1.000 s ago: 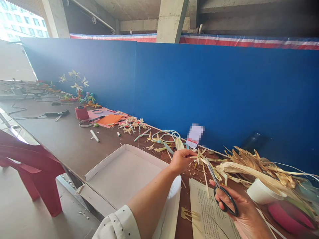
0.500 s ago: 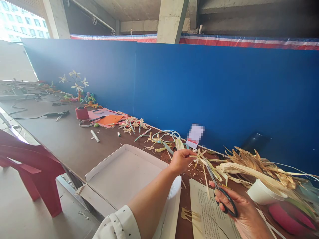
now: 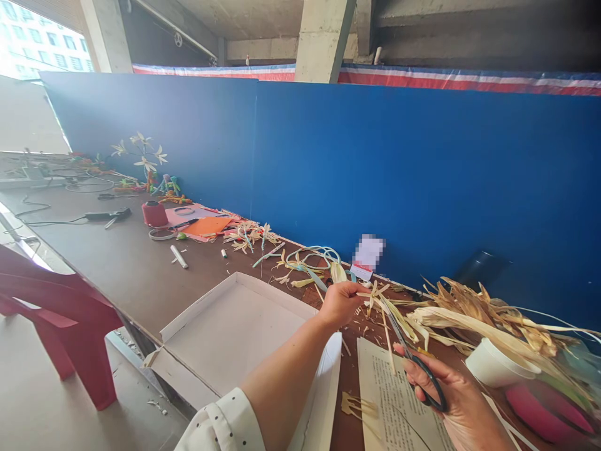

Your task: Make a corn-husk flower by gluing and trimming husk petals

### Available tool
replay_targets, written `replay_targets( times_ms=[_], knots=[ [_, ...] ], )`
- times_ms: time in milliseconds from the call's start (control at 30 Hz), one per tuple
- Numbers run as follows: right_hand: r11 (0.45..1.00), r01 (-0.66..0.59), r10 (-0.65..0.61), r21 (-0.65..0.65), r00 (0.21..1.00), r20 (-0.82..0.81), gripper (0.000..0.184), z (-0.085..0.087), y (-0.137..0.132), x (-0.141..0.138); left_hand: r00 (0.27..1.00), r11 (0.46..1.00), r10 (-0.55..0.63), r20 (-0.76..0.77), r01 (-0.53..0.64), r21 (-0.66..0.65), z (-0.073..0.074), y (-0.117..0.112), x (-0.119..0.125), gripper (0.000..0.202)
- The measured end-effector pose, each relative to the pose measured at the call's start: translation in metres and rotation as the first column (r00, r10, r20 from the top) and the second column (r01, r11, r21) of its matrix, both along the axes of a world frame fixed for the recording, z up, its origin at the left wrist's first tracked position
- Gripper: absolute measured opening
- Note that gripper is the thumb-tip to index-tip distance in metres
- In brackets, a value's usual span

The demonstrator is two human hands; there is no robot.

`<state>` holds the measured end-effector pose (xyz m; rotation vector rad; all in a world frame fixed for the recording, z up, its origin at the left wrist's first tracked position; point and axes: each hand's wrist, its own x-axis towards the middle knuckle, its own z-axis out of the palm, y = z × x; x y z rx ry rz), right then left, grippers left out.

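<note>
My left hand (image 3: pixel 341 302) is closed in a pinch on a small straw flower (image 3: pixel 375 295) made of dried husk strips, held just above the brown table (image 3: pixel 117 263). My right hand (image 3: pixel 451 393) grips black-handled scissors (image 3: pixel 413 357), whose blades point up toward the straw flower and reach its strips. A printed paper sheet (image 3: pixel 389 401) lies under the scissors, with a few cut husk pieces (image 3: pixel 357 404) at its left edge.
A shallow white cardboard box lid (image 3: pixel 225 332) lies left of my arm. A heap of dried husks (image 3: pixel 479 313), a white cup (image 3: pixel 493 363) and a pink object (image 3: pixel 544 413) sit right. Further back: husk flowers (image 3: pixel 248 235), orange paper (image 3: pixel 206 225), a red spool (image 3: pixel 153 213), a red chair (image 3: pixel 61 313).
The scissors have edged slightly lower and right, their blades nearly closed on the flower's strips. My left hand barely moved.
</note>
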<state>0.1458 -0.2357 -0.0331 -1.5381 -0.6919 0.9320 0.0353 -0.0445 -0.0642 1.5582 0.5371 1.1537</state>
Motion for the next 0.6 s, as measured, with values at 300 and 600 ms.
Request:
replay_targets(
  times_ms=[300, 600],
  knots=[
    [0.999, 0.016, -0.016, 0.037, 1.0, 0.001, 0.049, 0.003, -0.002, -0.002, 1.0, 1.0, 0.005, -0.011, -0.005, -0.018, 0.002, -0.001, 0.0, 0.016],
    [0.993, 0.029, 0.014, -0.114, 0.933, 0.359, 0.046, -0.016, 0.015, 0.018, 0.996, 0.99, 0.085, -0.025, -0.088, -0.107, 0.003, -0.001, 0.001, 0.015]
  ],
)
